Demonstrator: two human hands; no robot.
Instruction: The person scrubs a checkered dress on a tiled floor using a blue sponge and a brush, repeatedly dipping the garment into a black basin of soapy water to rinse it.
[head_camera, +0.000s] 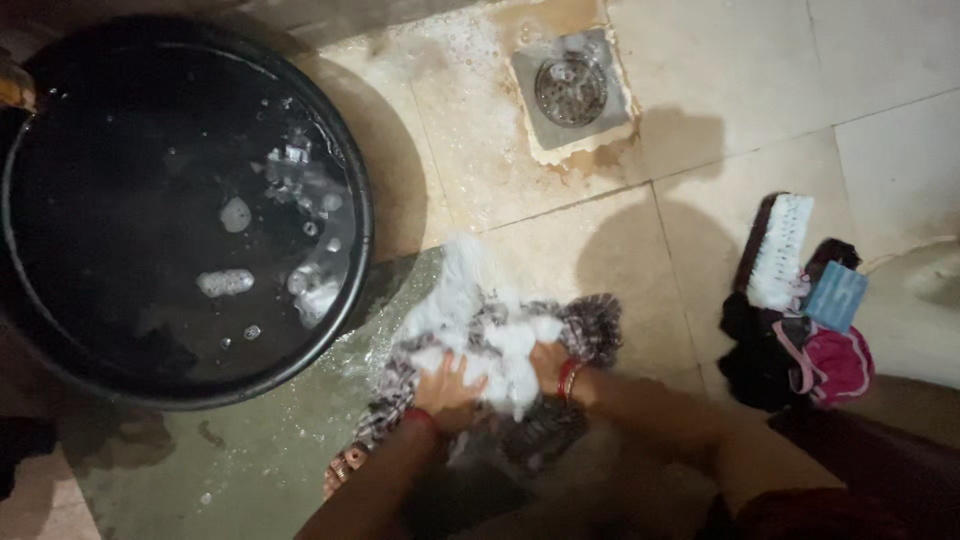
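A soapy checked cloth (590, 325), covered in white foam (455, 300), lies bunched on the wet tiled floor. My left hand (447, 388) presses down on the foamy middle of the cloth, a red thread around its wrist. My right hand (550, 365) grips the cloth just to the right, with red bangles on the wrist. Both hands are close together, partly sunk in suds.
A large black tub (355, 180) of dark water with floating suds stands at the left. A square floor drain (571, 90) is at the top. A scrub brush (778, 250), a blue soap bar (836, 296) and a pile of dark and pink clothes (800, 360) lie at the right.
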